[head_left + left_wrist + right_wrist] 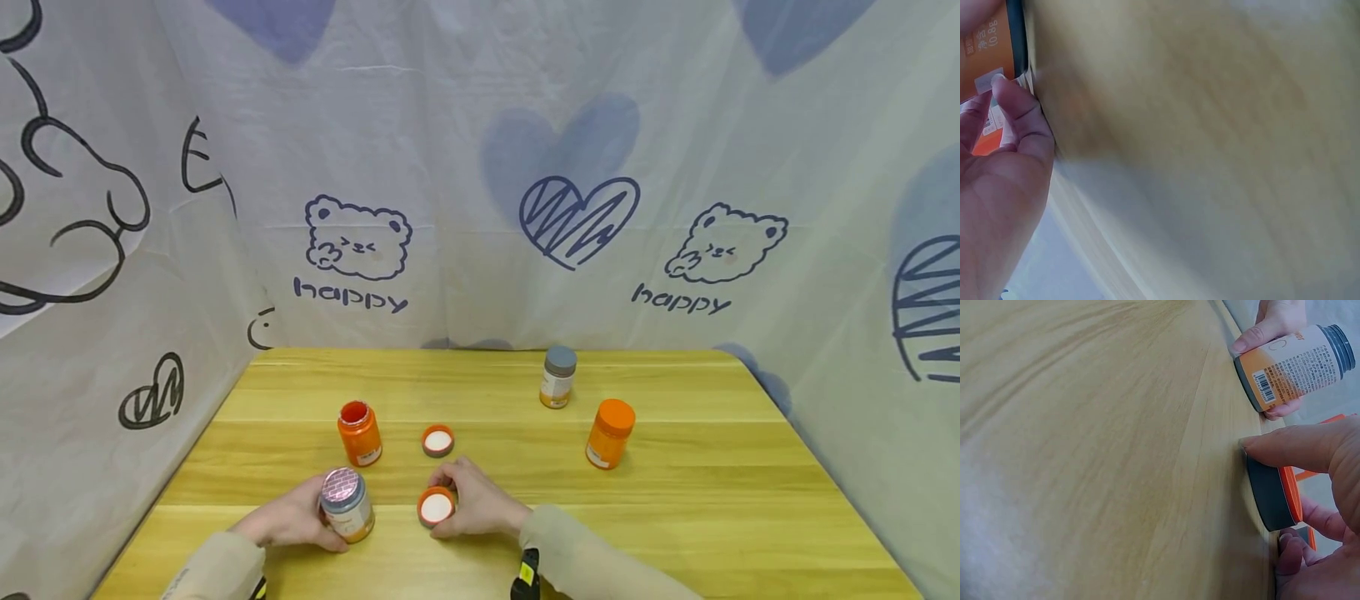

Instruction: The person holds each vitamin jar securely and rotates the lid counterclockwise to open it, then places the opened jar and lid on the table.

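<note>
In the head view my left hand grips a grey-and-white bottle low on its sides. The bottle stands upright, capless, with a pink brick-patterned seal over its mouth. Its label, white and orange with a barcode, shows in the right wrist view. My right hand pinches a grey lid between thumb and fingers. That lid lies inside up at the table surface, showing its orange rim and white liner. Part of the bottle appears at the left wrist view's corner, behind the fingers.
Beyond the left hand stands an uncapped orange bottle. A second upturned lid lies right of it. Farther right are a grey-capped bottle and an orange-capped bottle. The wooden table meets printed cloth at its back edge.
</note>
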